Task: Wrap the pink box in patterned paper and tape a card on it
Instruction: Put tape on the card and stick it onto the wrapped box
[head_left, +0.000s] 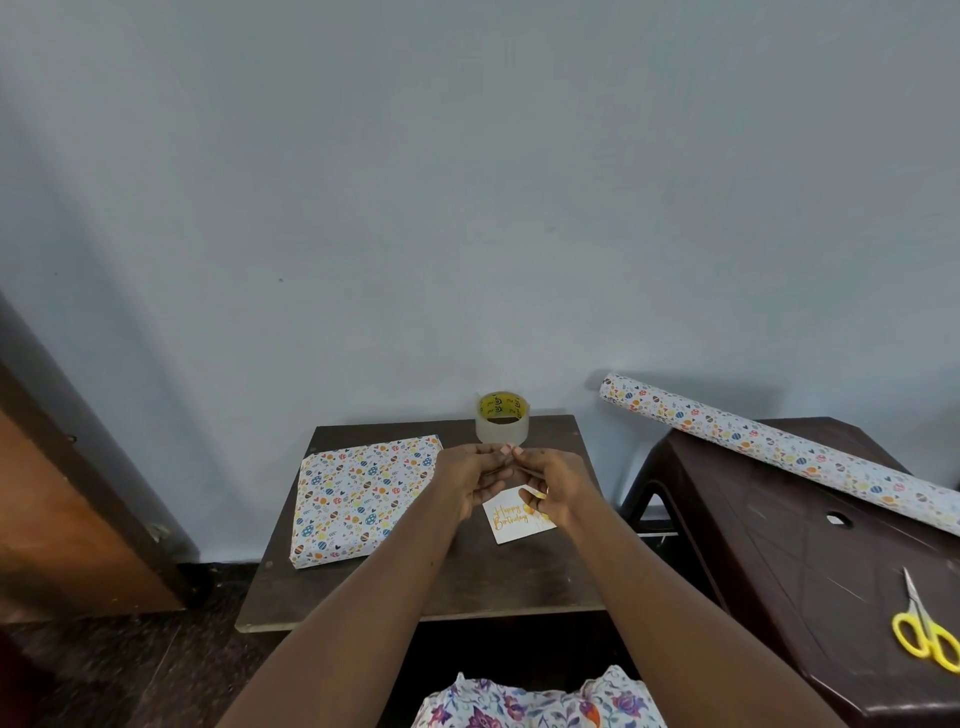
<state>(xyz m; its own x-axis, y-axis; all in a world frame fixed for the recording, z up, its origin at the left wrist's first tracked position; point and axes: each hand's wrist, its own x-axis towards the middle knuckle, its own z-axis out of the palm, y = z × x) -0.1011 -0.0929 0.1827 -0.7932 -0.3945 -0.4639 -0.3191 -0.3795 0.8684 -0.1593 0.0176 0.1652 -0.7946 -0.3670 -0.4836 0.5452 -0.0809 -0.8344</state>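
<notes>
**Entry: tape strip held, card not yet fixed**

The left hand and right hand are raised over the dark wooden table, fingertips brought together. A thin pale strip is pinched between them; it is judged to be clear tape, though it is barely resolved.

The flat box wrapped in white egg-patterned paper lies at 9 o'clock on the table. No pink is seen, so wrapping is judged done. The white "Happy Birthday" card lies face up at 3 o'clock, apart from the box. The clear tape roll with yellow core stands at 12 o'clock.

Step in hand: preparing tape for the card. The strip should be kept taut and held only by its ends, so it is not folded onto itself. The card should be placed on the box before the strip is pressed down.

Containers: only the wrapped box; its contents are hidden.
</notes>
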